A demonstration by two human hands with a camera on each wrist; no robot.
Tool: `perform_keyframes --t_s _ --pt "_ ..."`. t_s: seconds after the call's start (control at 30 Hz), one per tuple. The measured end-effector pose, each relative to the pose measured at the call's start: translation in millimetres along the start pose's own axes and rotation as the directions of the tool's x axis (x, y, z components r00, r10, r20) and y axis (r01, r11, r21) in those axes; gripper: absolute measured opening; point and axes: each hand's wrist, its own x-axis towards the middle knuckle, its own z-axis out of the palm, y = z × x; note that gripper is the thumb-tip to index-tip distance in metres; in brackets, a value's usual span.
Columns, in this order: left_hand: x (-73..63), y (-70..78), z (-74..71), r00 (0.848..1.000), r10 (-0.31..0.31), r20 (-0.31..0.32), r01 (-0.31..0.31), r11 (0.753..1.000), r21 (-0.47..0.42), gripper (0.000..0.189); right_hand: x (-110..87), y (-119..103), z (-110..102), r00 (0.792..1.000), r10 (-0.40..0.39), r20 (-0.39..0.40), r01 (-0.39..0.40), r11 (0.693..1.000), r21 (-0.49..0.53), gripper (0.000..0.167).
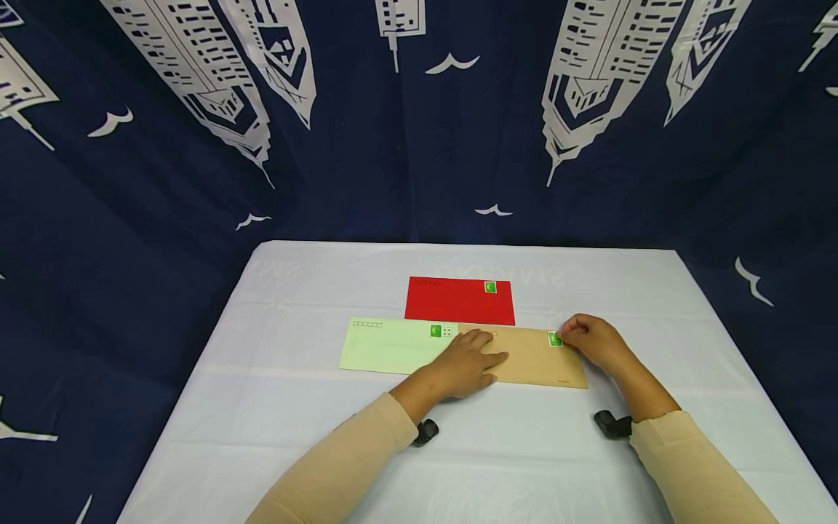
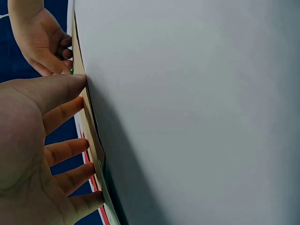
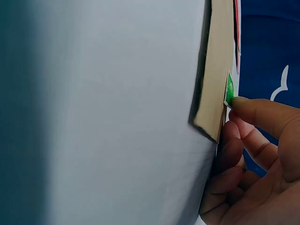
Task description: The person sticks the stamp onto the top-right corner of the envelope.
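A tan envelope [image 1: 533, 366] lies flat on the white table, its left end beside a pale green envelope. My left hand [image 1: 460, 366] rests on the tan envelope's left part with its fingers spread. In the left wrist view, the straight fingertips [image 2: 79, 174] press down on the paper. At the tan envelope's top right corner, my right hand [image 1: 597, 342] pinches a small green stamp [image 1: 555, 339] between thumb and forefinger. The right wrist view has the same green stamp [image 3: 229, 90] standing tilted up from the envelope, its lower edge by the thumb tip.
The pale green envelope [image 1: 382, 351] has a green stamp [image 1: 435, 331] near its right end. Behind lies a red envelope [image 1: 452, 302], also with a green stamp [image 1: 490, 287]. A dark blue patterned cloth [image 1: 406, 167] hangs beyond the table [image 1: 314, 291].
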Motion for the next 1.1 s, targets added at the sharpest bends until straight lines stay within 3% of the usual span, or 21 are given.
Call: perform_keyframes --t_s 0.37,1.1 --pt "1.0 -0.5 1.0 1.0 -0.004 -0.004 0.004 1.0 -0.005 0.053 0.9 -0.1 -0.1 1.0 -0.017 -0.012 0.016 1.0 -0.017 0.019" --pt "0.2 0.2 1.8 1.0 -0.01 -0.002 0.01 1.0 -0.008 0.053 0.4 -2.3 1.0 1.0 0.021 -0.017 -0.022 0.998 -0.054 0.021"
